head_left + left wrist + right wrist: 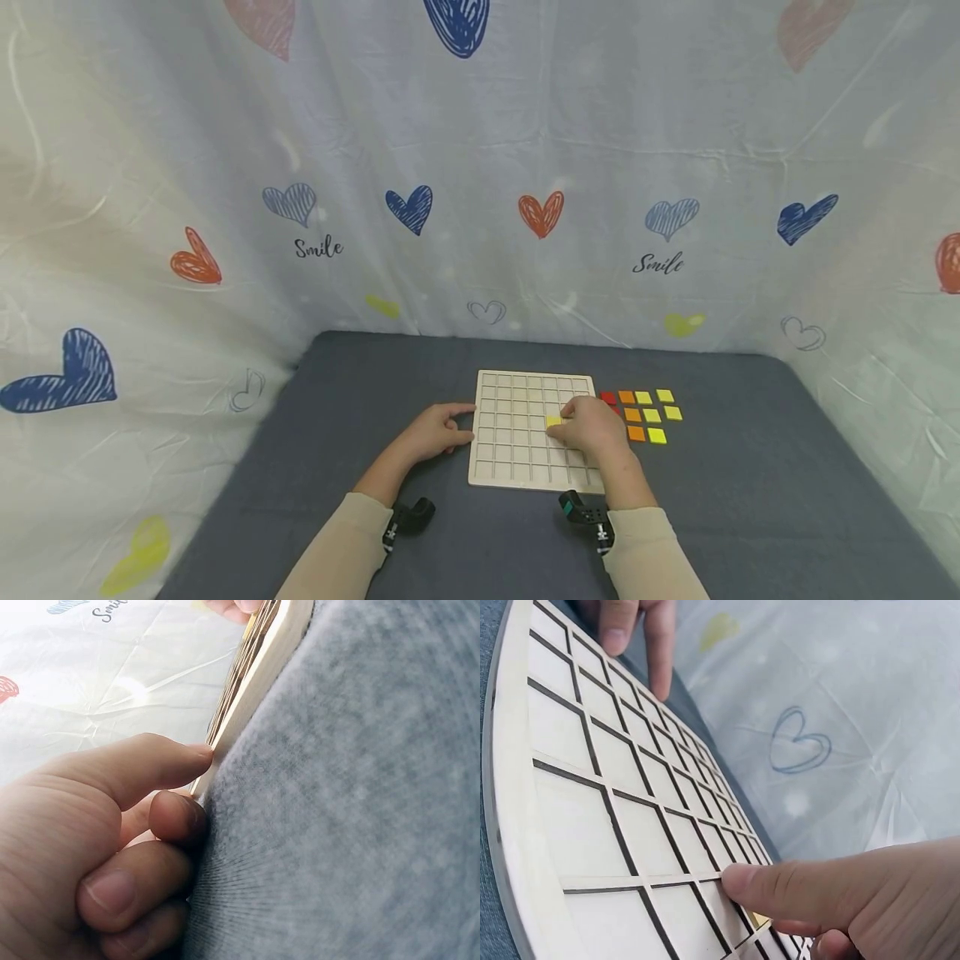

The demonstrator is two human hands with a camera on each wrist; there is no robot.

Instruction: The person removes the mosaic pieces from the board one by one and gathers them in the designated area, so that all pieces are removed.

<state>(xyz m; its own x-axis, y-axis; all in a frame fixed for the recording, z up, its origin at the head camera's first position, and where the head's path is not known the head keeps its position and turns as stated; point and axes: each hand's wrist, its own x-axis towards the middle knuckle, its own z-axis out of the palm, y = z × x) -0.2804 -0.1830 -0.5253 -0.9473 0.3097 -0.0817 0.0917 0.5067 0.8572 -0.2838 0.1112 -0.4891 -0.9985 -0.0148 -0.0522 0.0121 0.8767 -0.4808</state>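
Note:
A pale wooden grid board (513,429) lies on the dark cloth, its squares marked off by raised ridges. My right hand (596,427) reaches over its right half and pinches a yellow square tile (553,422) between thumb and fingers, down at the grid. In the right wrist view the thumb (780,891) covers most of that tile; only a yellow corner shows. At the board's left edge, my left hand (431,432) touches the rim with extended thumb and index finger. The left wrist view shows the other fingers (135,881) curled beside the edge.
Right of the board lie loose square tiles in rough columns: red (608,398), orange (632,414) and several yellow ones (657,436). My right hand partly hides the red ones. Behind the grey-blue table cloth (397,375) hangs a white curtain (600,275) printed with hearts.

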